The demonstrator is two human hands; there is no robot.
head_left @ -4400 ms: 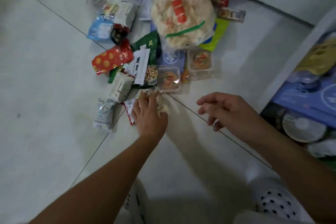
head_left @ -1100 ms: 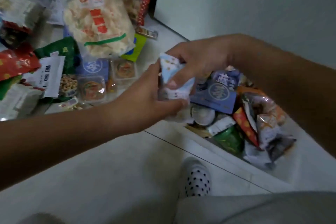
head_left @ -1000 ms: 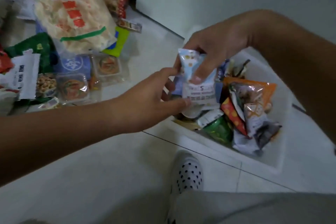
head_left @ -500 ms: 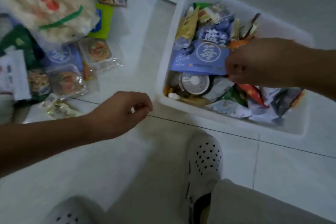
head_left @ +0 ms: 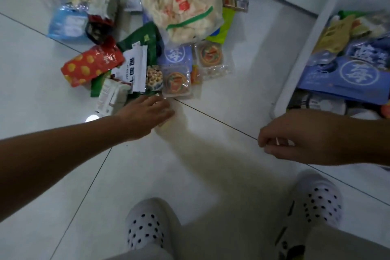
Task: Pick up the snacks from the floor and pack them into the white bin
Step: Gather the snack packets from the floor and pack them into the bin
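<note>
I have the left hand (head_left: 145, 116) stretched low over the floor (head_left: 211, 154) at the near edge of the snack pile (head_left: 147, 59). Its fingers (head_left: 163, 107) are straight and released, and the tips lie on what looks like a small pale packet (head_left: 165, 125) peeking out beneath them; nothing is gripped yet. I read this as the reach for the next pick. That loose piece at the fringe makes sense to me, since it should lift without dragging its neighbours. The right hand (head_left: 295, 139) hangs between the pile and the white bin (head_left: 295, 65), its fingers loosely curled with nothing in them that I can make out. Parked by the bin's near corner, it is well placed to take a hand-over and drop it in with a short move. Many snacks lie overlapping on the floor: a large clear bag of pale crackers (head_left: 181, 6), a red pouch with yellow spots (head_left: 90, 65), a green pouch (head_left: 145, 38), a white sachet with black lettering (head_left: 135, 69) and two round cakes in clear trays (head_left: 176, 82). The bin stands well to the right of the heap and already holds a blue pouch (head_left: 348, 74) among other packets, so I judge the job partly done with plenty left. The cracker bag looks bulky and easily crushed, so I would put it in last, on top.
</note>
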